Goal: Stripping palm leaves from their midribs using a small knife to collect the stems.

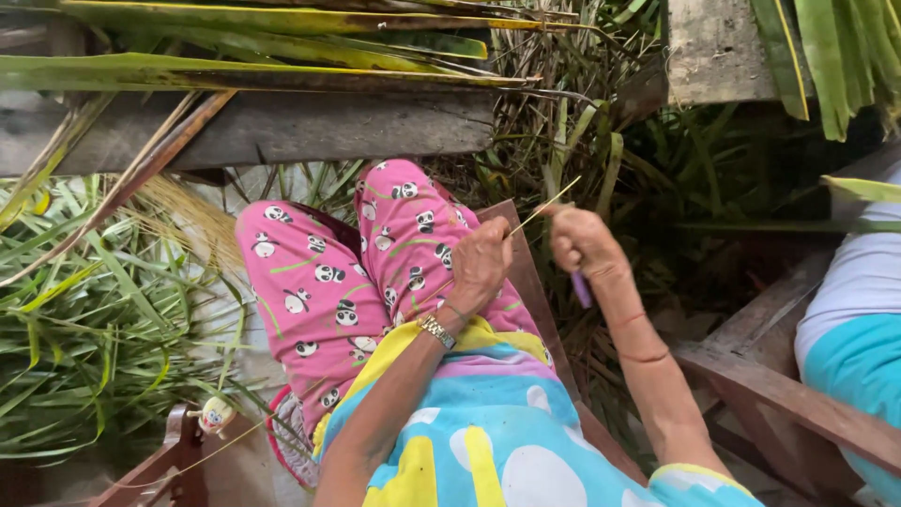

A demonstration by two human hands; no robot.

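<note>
Green palm leaves (103, 310) all around, left hand (481, 263) and right hand (574, 239) each in closed grip on thin pale leaf rib (542, 207)

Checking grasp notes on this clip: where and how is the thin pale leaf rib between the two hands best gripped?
Probably pinch the leaf rib near its lower end, just above the left hand, coming from the side. It is a thin, stiff strip slanting up to the right, so fingertips across its width suit it. The right hand is closed beside it, with a purple handle below; that hand's exact contact is unclear.
</note>
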